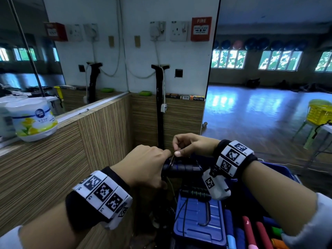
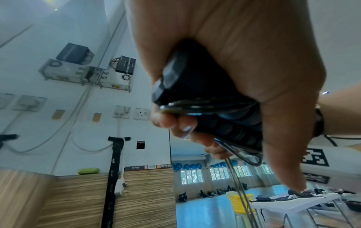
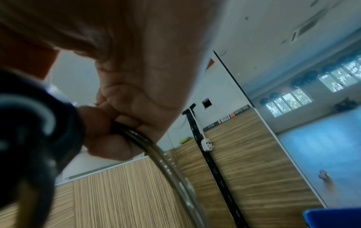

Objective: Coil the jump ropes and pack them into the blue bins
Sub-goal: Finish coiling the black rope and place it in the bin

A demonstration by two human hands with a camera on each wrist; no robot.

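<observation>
With our left hand clamped round the handles and our right hand pinching the cord, we should wind each turn snug, probably tucking the end before binning.

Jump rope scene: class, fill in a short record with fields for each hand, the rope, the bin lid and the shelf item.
left hand: grips the black jump rope handles, held level
right hand: pinches the thin rope cord above the handles
cord: several loops already wound around the handles
blue bin lid: below the hands; another jump rope lies on it
air freshener tub: stands on the wooden ledge, far left
</observation>
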